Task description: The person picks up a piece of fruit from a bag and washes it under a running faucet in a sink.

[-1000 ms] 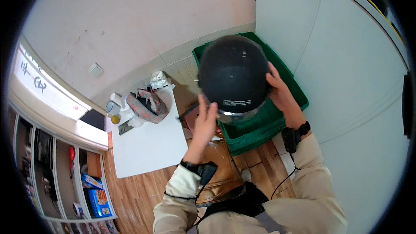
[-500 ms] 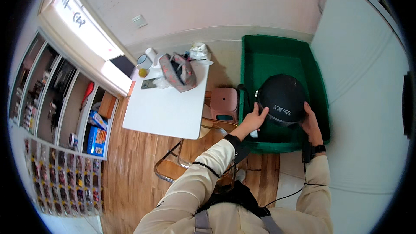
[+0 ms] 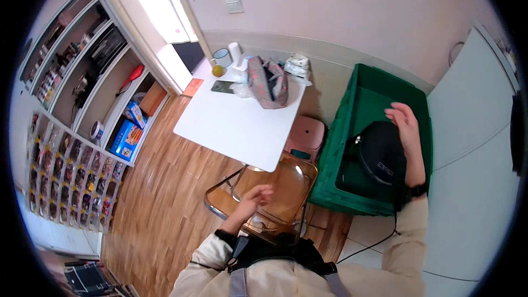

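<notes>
A round black helmet-like thing (image 3: 381, 151) with pale lettering and a shiny fitting on its left side lies in the near part of the green plastic crate (image 3: 360, 209). My right hand (image 3: 406, 125) is beside and above it on the right, fingers loosely stretched and holding nothing; whether the wrist brushes the black thing I cannot tell. Away from the crate, my left hand (image 3: 252, 202) hovers over the folding chair (image 3: 294, 179), empty, with its fingers loosely bent and apart.
A white table (image 3: 231, 126) bears a grey patterned bag (image 3: 268, 85), a phone (image 3: 223, 86), a mug (image 3: 221, 56) and a yellow-green fruit (image 3: 218, 71). A pink stool (image 3: 308, 132) stands between table and crate. Shelves (image 3: 88, 99) line the left; a pale cabinet (image 3: 467, 132) flanks the right.
Both hands have let go of the black thing, which now lies in the crate. My left hand has drawn back left over the chair; my right has risen along its side. The view has turned left.
</notes>
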Motion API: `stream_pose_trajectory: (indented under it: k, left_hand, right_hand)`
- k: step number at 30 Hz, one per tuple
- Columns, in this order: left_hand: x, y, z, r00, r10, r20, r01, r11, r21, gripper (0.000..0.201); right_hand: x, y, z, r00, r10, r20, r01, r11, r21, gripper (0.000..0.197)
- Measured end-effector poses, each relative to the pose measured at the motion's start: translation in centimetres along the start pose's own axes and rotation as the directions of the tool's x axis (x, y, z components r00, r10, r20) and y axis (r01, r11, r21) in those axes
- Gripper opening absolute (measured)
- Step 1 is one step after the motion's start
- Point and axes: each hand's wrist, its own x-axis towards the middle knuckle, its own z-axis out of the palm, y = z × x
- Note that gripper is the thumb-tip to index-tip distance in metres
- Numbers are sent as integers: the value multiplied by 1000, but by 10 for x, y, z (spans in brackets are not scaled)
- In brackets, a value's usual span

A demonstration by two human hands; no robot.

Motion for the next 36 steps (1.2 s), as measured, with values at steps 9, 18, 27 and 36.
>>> stream_pose_trajectory:
  k: [9,18,27,36]
  left_hand:
    - [-117,28,-94,919,0,-394,0,1000,2,27]
    - [-219,-50,-245,645,-368,-670,61,898,-435,22]
    - [-189,38,-462,712,-194,-675,155,981,-119,21]
    - [-51,117,-482,923,-168,-346,180,984,3,23]
  right_hand:
    - [129,115,287,873,-26,488,153,963,-223,34]
    - [160,175,445,977,207,57,-108,704,-702,83]
    - [56,147,462,972,162,-172,-236,677,-697,45]
    - [-65,106,508,895,-289,-340,0,763,-646,32]
